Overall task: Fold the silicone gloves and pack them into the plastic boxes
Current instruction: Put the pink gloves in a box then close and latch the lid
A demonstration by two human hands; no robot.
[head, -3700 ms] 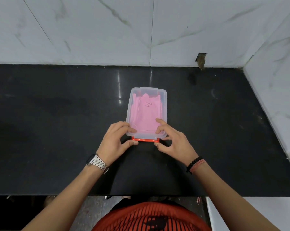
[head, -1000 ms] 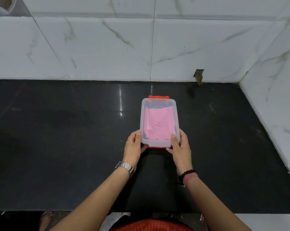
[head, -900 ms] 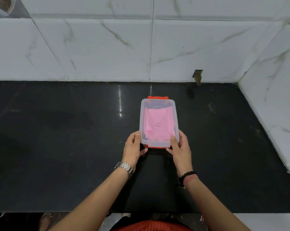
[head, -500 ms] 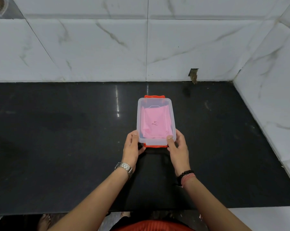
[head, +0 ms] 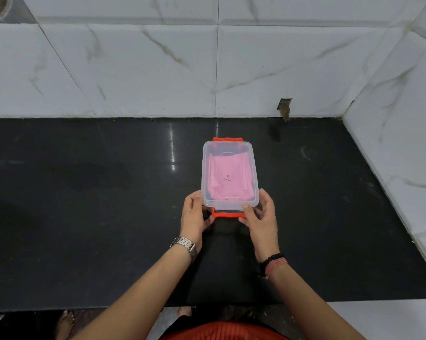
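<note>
- On the black surface (head: 84, 217), with white marble tiles (head: 133, 69) rising behind it and off to the box's right, sits a single clear plastic box (head: 208, 173), roughly midway between the tiled back wall and the near edge.
- Inside the box lies the folded pink silicone glove (head: 228, 179), seen through the closed transparent lid; it fills most of the floor of the box.
- Orange clips mark both short ends of the box: the far clip (head: 227, 139) looks folded up against the lid, while the near clip (head: 228, 214) sticks out below the rim.
- At the near end of the box, the left hand (head: 194, 217) grips the left corner with curled fingers, and the right hand (head: 262, 217) pinches the right corner, thumb on the lid.
- My reading: the packing is done and the sealing is in hand; the near clip seems not yet latched.
- Next, I would guess, the thumbs must hold the lid down while the fingers swing that clip up until it catches.
</note>
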